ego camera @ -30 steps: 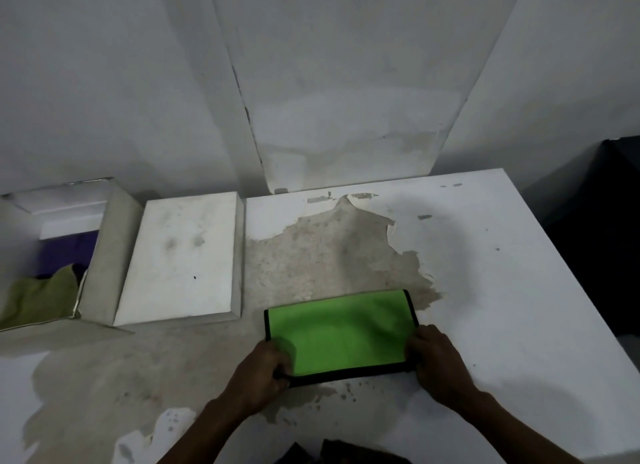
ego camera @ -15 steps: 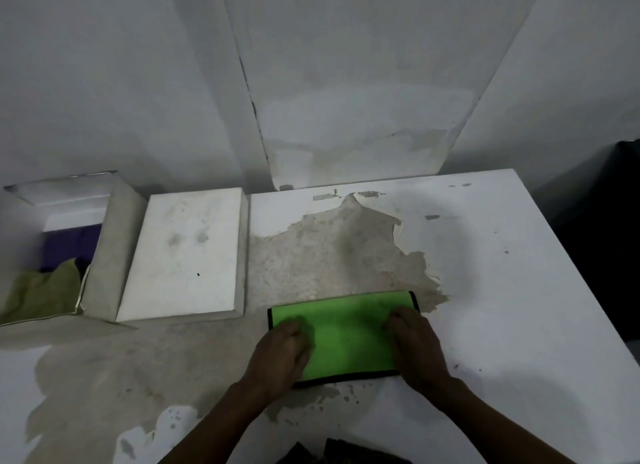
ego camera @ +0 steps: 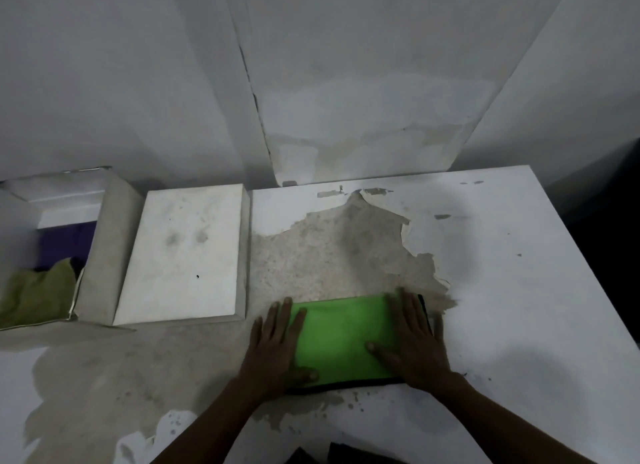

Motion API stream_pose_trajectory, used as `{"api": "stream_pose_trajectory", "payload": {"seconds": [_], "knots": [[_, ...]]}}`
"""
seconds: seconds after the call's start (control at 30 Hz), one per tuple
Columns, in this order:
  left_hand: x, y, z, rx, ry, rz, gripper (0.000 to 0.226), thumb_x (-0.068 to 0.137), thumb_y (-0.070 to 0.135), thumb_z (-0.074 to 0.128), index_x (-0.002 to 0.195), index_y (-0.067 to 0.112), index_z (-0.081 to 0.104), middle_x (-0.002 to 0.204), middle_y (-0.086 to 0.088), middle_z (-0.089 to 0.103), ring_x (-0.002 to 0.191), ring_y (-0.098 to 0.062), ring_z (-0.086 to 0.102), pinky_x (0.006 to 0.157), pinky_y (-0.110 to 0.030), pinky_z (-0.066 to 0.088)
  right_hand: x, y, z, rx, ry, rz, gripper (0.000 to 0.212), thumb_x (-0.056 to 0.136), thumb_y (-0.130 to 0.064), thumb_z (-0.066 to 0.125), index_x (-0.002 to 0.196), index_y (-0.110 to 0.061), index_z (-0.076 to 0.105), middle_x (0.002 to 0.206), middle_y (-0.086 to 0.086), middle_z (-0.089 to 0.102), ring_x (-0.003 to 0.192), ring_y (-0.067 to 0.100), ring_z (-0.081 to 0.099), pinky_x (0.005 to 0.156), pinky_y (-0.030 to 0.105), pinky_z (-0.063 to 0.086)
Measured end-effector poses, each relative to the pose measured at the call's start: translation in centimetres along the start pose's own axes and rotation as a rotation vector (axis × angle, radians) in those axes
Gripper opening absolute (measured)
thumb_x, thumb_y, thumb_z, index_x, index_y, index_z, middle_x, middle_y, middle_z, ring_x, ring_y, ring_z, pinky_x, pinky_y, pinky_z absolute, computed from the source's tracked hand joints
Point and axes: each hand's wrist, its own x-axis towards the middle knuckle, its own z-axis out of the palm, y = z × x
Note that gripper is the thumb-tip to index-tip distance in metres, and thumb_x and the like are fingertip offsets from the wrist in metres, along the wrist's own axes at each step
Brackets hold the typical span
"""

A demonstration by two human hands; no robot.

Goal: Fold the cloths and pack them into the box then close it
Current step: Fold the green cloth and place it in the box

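Note:
A bright green cloth (ego camera: 341,339) with a black hem lies folded flat on the table, near the front. My left hand (ego camera: 275,346) rests flat on its left end, fingers spread. Pressed flat on the right end is my right hand (ego camera: 414,339), fingers also apart. Neither hand grips anything. At the far left stands the open white box (ego camera: 104,249), and inside it I see an olive cloth (ego camera: 34,294) and a purple cloth (ego camera: 65,245). The box's white lid (ego camera: 187,256) lies flat beside the box, to its right.
The white table (ego camera: 519,290) has a large patch of peeled, brownish surface in the middle. A white wall rises right behind it. The table's right edge drops off to a dark area. Something dark (ego camera: 346,456) shows at the bottom edge.
Both hands have let go of the cloth's near corners and slid up onto it, palms down. They have spread outward toward its two ends.

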Motion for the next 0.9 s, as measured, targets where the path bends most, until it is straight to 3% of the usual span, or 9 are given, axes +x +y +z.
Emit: {"api": "stream_pose_trajectory", "payload": {"seconds": [0.13,0.23,0.33,0.37,0.43,0.53,0.63,0.77,0.9], "knots": [[-0.5,-0.8,-0.1,0.038,-0.039,-0.065,0.127,0.048,0.097,0.019,0.143,0.025,-0.025,0.150,-0.002,-0.036,0.136,-0.023,-0.034,0.114,-0.047,-0.011,-0.4,0.9,-0.3,0.033,-0.022,0.080,0.111,0.065,-0.092,0.026,0.142,-0.033,-0.028,0.149,-0.007,-0.037,0.139,0.017,-0.032,0.113,0.054,-0.012],[-0.3,-0.4,-0.4,-0.029,-0.048,-0.055,0.130,0.052,0.093,0.039,0.147,0.023,-0.016,0.151,-0.002,-0.032,0.140,-0.025,-0.028,0.114,-0.046,-0.013,-0.3,0.7,-0.4,0.072,-0.016,0.080,0.110,0.066,-0.090,0.029,0.144,-0.033,-0.022,0.151,-0.007,-0.033,0.141,0.019,-0.028,0.110,0.051,-0.014],[0.2,-0.2,-1.4,-0.193,0.112,-0.049,0.097,0.069,0.066,0.046,0.147,0.013,0.022,0.157,-0.009,0.013,0.142,-0.033,0.008,0.116,-0.049,0.008,0.3,0.9,-1.1,0.115,0.118,0.049,0.085,0.078,-0.066,0.036,0.147,-0.023,0.012,0.157,0.007,0.016,0.144,0.029,0.008,0.112,0.053,0.009],[0.5,-0.4,-1.7,-0.218,0.173,-0.062,0.083,0.073,0.054,0.046,0.143,0.011,0.033,0.151,-0.014,0.031,0.136,-0.037,0.024,0.114,-0.052,0.022,0.7,1.1,-1.4,0.116,0.166,0.045,0.072,0.080,-0.052,0.039,0.142,-0.020,0.024,0.146,0.013,0.036,0.136,0.033,0.024,0.108,0.055,0.021],[1.3,-0.6,-2.9,-0.218,0.213,-0.097,0.066,0.074,0.032,0.049,0.135,0.007,0.045,0.133,-0.019,0.051,0.121,-0.040,0.043,0.101,-0.053,0.039,1.6,1.4,-2.0,0.092,0.204,0.060,0.054,0.077,-0.029,0.041,0.130,-0.014,0.041,0.121,0.016,0.053,0.117,0.037,0.042,0.095,0.053,0.036],[2.4,-0.4,-4.8,-0.159,0.138,-0.136,0.045,0.076,0.017,0.054,0.120,0.007,0.058,0.117,-0.019,0.056,0.111,-0.038,0.046,0.093,-0.042,0.042,2.9,2.0,-2.9,0.092,0.180,0.098,0.028,0.081,-0.015,0.052,0.106,-0.007,0.060,0.103,0.017,0.056,0.103,0.037,0.049,0.083,0.046,0.041],[3.2,-0.5,-6.4,-0.182,0.108,-0.143,0.028,0.080,0.014,0.053,0.106,0.010,0.065,0.107,-0.015,0.054,0.106,-0.033,0.047,0.084,-0.038,0.043,3.7,2.4,-3.9,0.192,0.192,0.106,0.012,0.076,-0.008,0.064,0.087,-0.006,0.060,0.089,0.015,0.055,0.092,0.034,0.050,0.070,0.039,0.041],[4.4,-1.6,-8.4,-0.274,0.155,-0.112,0.028,0.073,0.019,0.048,0.094,0.009,0.064,0.097,-0.015,0.060,0.096,-0.033,0.056,0.076,-0.042,0.049,4.7,2.6,-5.6,0.386,0.266,0.085,0.016,0.075,-0.004,0.064,0.074,-0.014,0.052,0.070,0.004,0.053,0.070,0.028,0.054,0.055,0.031,0.037],[5.3,-2.3,-10.2,-0.331,0.272,-0.163,0.025,0.072,0.016,0.049,0.092,0.013,0.063,0.096,-0.008,0.065,0.094,-0.028,0.057,0.075,-0.039,0.049,5.8,2.6,-7.0,0.518,0.361,0.091,0.020,0.074,-0.003,0.068,0.069,-0.016,0.053,0.068,0.005,0.060,0.065,0.023,0.056,0.057,0.038,0.048]]}}
